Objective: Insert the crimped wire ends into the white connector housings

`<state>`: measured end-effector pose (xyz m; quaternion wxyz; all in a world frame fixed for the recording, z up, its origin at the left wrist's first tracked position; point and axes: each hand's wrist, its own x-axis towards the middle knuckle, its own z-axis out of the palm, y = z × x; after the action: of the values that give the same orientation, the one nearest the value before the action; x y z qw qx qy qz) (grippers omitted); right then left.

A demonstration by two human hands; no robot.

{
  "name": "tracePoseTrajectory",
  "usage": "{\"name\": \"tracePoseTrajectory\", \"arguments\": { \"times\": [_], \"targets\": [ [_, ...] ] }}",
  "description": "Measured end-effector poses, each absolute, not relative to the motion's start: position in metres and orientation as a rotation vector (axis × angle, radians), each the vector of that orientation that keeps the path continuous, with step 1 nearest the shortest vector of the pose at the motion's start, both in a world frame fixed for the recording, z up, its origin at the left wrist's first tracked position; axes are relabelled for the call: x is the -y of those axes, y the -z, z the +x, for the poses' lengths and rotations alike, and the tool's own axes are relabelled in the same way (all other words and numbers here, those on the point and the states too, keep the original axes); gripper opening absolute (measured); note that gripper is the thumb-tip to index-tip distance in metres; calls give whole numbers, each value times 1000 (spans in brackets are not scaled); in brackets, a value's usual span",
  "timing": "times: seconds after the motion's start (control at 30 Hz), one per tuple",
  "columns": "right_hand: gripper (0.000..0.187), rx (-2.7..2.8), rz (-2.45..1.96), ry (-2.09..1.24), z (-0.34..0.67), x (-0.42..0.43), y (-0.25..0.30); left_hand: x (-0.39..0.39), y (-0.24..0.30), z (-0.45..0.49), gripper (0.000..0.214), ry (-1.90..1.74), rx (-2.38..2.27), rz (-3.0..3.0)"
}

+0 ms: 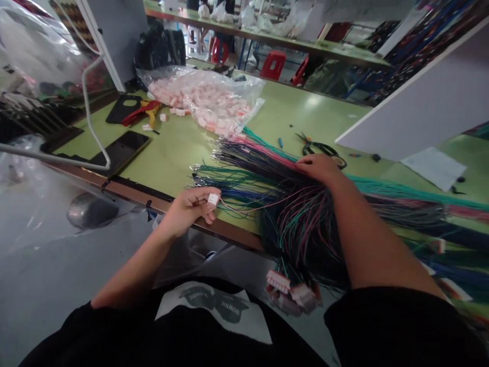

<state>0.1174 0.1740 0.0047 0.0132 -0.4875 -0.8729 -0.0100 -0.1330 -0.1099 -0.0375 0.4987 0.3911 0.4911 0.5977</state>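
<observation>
Between the thumb and fingers of my left hand [193, 208] is a small white connector housing [213, 199]. A pink wire [248, 209] runs from it toward the wire bundle. My right hand [318, 167] lies on the pink and black wires [263, 160] with its fingers bent down among them; whether they pinch one is hidden. Green and blue wires [237, 178] with bare metal terminals at their left ends lie just beyond my left hand. A thick bunch of wires [301, 224] hangs over the table's front edge, with several finished connectors [278, 281] at its lower end.
A clear bag of pale pink connectors [214, 97] lies at the back of the green table [168, 153]. Red-and-yellow pliers [147, 113] and a black phone [124, 150] are at the left. Black scissors [324, 149] lie beyond my right hand. White paper [435, 167] is at the right.
</observation>
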Motion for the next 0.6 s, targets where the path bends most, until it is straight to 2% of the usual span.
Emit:
{"name": "tracePoseTrajectory", "arguments": {
  "times": [0.13,0.27,0.37,0.47,0.53,0.6],
  "targets": [
    [25,2749,-1649,-206,108,-161,-14,110,37,-134,26,-1411,-1219,966],
    [33,2624,-1761,-110,107,-161,-19,110,36,-133,27,-1413,-1237,961],
    [28,2638,-1763,-126,106,-163,-17,111,36,-133,28,-1434,-1217,941],
    [19,2720,-1684,-283,111,-167,-15,111,37,-132,28,-1431,-1201,931],
    [20,2696,-1664,-322,121,-173,-16,111,37,-132,28,-1426,-1208,927],
    [25,2579,-1678,-214,135,-184,-16,111,36,-132,28,-1430,-1210,918]
  ]
}}
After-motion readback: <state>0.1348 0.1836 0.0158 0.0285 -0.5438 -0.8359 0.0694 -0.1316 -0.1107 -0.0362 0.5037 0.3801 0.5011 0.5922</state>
